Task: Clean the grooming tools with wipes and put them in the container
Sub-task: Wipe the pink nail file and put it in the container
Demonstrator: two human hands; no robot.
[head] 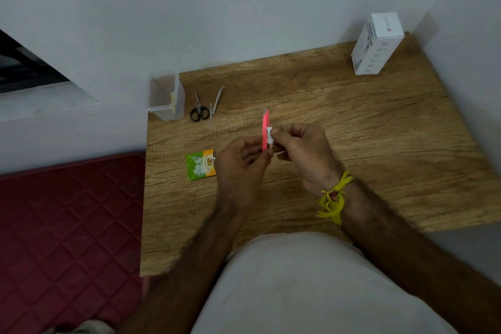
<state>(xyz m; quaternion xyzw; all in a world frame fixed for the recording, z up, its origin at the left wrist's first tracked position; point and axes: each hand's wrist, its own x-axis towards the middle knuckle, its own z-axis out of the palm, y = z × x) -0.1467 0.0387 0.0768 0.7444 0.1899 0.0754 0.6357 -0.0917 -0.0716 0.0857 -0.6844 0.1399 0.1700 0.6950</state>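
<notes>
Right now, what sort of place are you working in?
Probably a room in a home, not a workshop: a small wooden table pushed into a corner of plain white walls, with a quilted red mattress on the floor beside it. A white carton stands in the table's corner.

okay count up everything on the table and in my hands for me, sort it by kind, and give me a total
Grooming tools: 3, the pink tool in the hands, the scissors and the nail clipper
Wipes: 1, the white wipe around the pink tool
Wipe packets: 1, the green and orange packet
Containers: 1, the clear container
Boxes: 1, the white box
Total: 7
</notes>
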